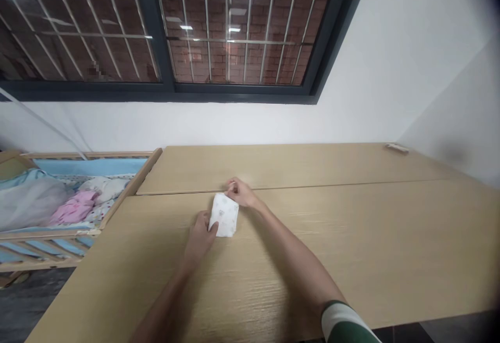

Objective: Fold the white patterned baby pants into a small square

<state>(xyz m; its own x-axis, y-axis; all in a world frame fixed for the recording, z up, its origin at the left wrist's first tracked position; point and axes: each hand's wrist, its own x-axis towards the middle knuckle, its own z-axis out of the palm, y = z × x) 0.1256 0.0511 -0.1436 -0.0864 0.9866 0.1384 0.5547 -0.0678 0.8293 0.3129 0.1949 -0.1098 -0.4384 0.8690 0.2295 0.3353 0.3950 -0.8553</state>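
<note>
A small folded white cloth (225, 216) with a faint print lies on the light wooden table (351, 239). My left hand (200, 239) pinches its near left corner, fingers closed on the fabric. My right hand (240, 193) grips its far top edge, fingers curled on the cloth. Both forearms reach in from the bottom of the view, and a green and white sleeve shows on my right arm.
A wooden crib (74, 212) with blue, grey and pink bedding stands against the table's left side. A small pale object (397, 148) lies at the table's far right corner. A white wall and a barred window rise behind.
</note>
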